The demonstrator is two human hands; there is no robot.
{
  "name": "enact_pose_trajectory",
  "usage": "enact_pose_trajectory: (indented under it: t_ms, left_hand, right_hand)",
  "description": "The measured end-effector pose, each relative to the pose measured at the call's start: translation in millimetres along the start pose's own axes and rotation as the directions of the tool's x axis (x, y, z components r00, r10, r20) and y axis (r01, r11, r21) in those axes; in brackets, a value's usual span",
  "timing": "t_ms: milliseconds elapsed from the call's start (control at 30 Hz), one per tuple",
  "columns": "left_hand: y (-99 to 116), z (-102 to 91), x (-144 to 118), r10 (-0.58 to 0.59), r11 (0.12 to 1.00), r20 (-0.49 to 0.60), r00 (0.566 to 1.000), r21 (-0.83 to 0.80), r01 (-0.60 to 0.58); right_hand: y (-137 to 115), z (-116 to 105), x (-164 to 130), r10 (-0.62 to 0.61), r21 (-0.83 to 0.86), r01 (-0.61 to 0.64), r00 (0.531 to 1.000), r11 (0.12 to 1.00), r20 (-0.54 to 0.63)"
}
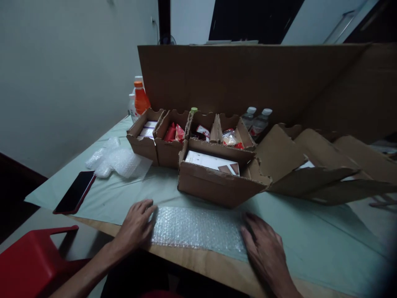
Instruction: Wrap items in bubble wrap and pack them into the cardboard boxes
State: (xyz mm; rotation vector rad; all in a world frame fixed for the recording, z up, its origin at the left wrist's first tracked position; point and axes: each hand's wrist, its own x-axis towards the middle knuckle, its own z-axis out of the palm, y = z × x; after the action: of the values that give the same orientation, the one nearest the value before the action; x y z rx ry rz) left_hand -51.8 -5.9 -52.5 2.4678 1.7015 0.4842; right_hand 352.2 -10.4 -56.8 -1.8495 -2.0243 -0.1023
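Observation:
A clear sheet of bubble wrap (195, 227) lies spread along the front edge of the table. My left hand (136, 223) grips its left end, fingers curled at the edge. At the opposite end, my right hand (266, 246) holds the wrap between thumb and bent fingers; some fingertips are dim and partly hidden. Just behind the sheet stands an open cardboard bin (211, 182) with a white box (207, 161) inside.
Several cardboard bins with packets (175, 132) stand behind. More bins (313, 174) are at right. Loose bubble wrap (120, 161) and a phone (76, 192) lie at left. Bottles (142, 99) stand by a tall cardboard panel (232, 78). A red stool (34, 260) is lower left.

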Motion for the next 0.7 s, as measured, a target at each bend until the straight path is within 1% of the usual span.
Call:
enact_pose_trajectory:
  t_ms: [100, 200, 300, 367, 400, 433, 467, 500, 533, 567, 600, 633, 667, 700]
  left_hand:
    - [1.3, -7.7, 14.8, -0.082, 0.996, 0.078, 0.994, -0.026, 0.084]
    - [4.0, -13.8, 26.7, -0.145, 0.989, 0.182, 0.973, -0.016, 0.150]
    - [3.1, -15.3, 33.8, -0.141, 0.988, 0.251, 0.958, -0.023, 0.151]
    - [1.7, -17.4, 36.4, -0.111, 0.990, 0.237, 0.965, -0.055, 0.127]
    - [1.5, -20.2, 37.4, -0.081, 0.992, 0.193, 0.978, -0.082, 0.098]
    - [2.1, -24.3, 38.3, -0.041, 0.992, 0.114, 0.993, -0.112, 0.054]
    - [3.5, -29.8, 39.2, 0.003, 0.991, 0.004, 1.000, -0.136, -0.003]
    - [5.6, -36.0, 40.0, 0.046, 0.988, -0.130, 0.990, -0.142, -0.064]
    - [8.2, -42.1, 40.6, 0.086, 0.984, -0.267, 0.960, -0.125, -0.123]
    - [10.8, -47.1, 40.7, 0.126, 0.980, -0.385, 0.914, -0.093, -0.174]
    - [13.0, -50.0, 40.1, 0.162, 0.976, -0.469, 0.868, -0.054, -0.211]
    - [14.3, -50.1, 38.5, 0.196, 0.971, -0.517, 0.833, -0.015, -0.238]
    - [14.5, -47.1, 35.7, 0.232, 0.965, -0.528, 0.817, 0.019, -0.262]
    - [13.4, -41.4, 31.4, 0.266, 0.958, -0.509, 0.819, 0.044, -0.283]
  right_hand:
    - [-1.0, 6.8, 18.9, -0.004, -0.010, 0.004, 1.000, 1.000, 0.026]
    - [-2.4, 13.9, 29.2, 0.032, 0.013, -0.033, 0.997, 0.999, 0.065]
    - [-2.0, 12.4, 33.0, 0.057, 0.104, -0.071, 0.990, 0.992, 0.132]
    - [0.2, 3.9, 33.6, 0.046, 0.195, -0.081, 0.983, 0.977, 0.178]
    - [1.7, -2.9, 33.3, 0.036, 0.243, -0.079, 0.984, 0.967, 0.176]
    - [3.2, -11.2, 32.6, 0.026, 0.288, -0.068, 0.989, 0.955, 0.148]
    - [4.7, -20.6, 31.5, 0.015, 0.325, -0.043, 0.996, 0.945, 0.089]
    - [5.9, -30.7, 29.9, 0.000, 0.352, -0.002, 1.000, 0.936, 0.005]
    - [6.6, -40.4, 27.8, -0.019, 0.366, 0.050, 0.996, 0.929, -0.087]
    - [6.9, -48.9, 25.3, -0.044, 0.367, 0.106, 0.984, 0.924, -0.172]
    - [6.8, -55.2, 22.1, -0.074, 0.358, 0.160, 0.968, 0.920, -0.240]
    - [6.6, -58.5, 18.2, -0.113, 0.338, 0.210, 0.952, 0.917, -0.286]
    - [6.5, -58.5, 13.3, -0.163, 0.308, 0.259, 0.938, 0.915, -0.305]
    - [7.0, -55.2, 7.2, -0.223, 0.266, 0.306, 0.927, 0.914, -0.300]
